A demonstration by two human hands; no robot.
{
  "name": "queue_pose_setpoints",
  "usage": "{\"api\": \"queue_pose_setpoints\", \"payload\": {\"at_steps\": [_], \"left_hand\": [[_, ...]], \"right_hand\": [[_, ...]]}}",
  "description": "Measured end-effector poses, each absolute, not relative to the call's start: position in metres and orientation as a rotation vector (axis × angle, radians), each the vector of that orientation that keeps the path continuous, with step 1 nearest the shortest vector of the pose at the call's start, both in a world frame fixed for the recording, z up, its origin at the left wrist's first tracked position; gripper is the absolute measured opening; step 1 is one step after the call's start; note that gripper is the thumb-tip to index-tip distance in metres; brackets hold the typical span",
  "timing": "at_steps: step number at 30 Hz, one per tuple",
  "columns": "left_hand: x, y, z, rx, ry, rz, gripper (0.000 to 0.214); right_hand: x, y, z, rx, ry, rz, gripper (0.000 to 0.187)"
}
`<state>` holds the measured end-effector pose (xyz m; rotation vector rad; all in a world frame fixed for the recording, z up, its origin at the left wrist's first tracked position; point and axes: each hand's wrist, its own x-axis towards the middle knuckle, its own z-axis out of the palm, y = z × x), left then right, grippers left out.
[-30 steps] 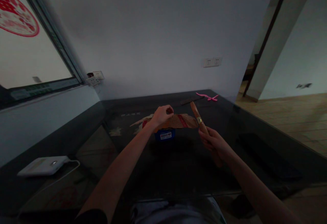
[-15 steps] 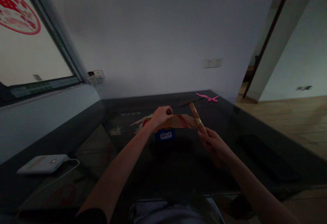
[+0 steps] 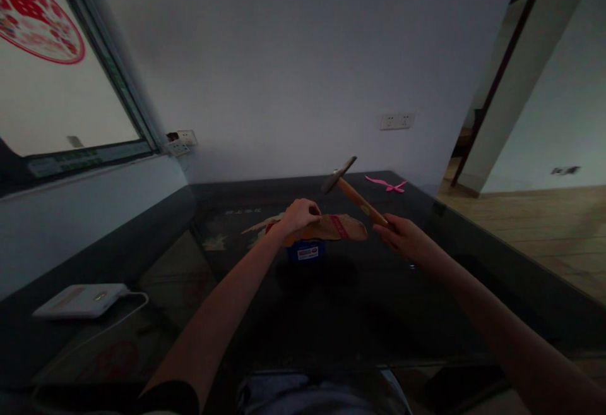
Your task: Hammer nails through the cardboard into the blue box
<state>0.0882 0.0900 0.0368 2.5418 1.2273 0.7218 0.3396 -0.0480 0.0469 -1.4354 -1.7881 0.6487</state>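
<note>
My right hand (image 3: 402,236) is closed round the wooden handle of a hammer (image 3: 353,192), whose dark metal head is raised above the table and tilted to the left. My left hand (image 3: 299,215) is pinched shut over a flat brown piece of cardboard (image 3: 334,227) with a red stripe; what its fingertips hold is too small to make out. The cardboard rests on a small blue box (image 3: 305,251) on the dark glass table (image 3: 331,301).
A pink ribbon (image 3: 386,183) lies at the table's far right corner. A white device (image 3: 80,300) with a cable sits at the left. Wall sockets (image 3: 396,120) are behind, a window at the left, a doorway and wood floor at the right.
My right hand has lifted the hammer off the table and swung its head up and to the left, above the cardboard. My left hand stays pinched in the same place.
</note>
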Motion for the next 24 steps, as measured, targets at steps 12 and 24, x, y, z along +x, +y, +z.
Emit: {"api": "queue_pose_setpoints", "payload": {"at_steps": [12, 24], "left_hand": [[0.088, 0.092, 0.037, 2.336, 1.240, 0.728, 0.020], [0.089, 0.094, 0.034, 2.363, 1.250, 0.713, 0.019]], "right_hand": [[0.339, -0.037, 0.069, -1.572, -2.189, 0.313, 0.020], [0.339, -0.038, 0.073, -1.602, -2.235, 0.248, 0.020]]}}
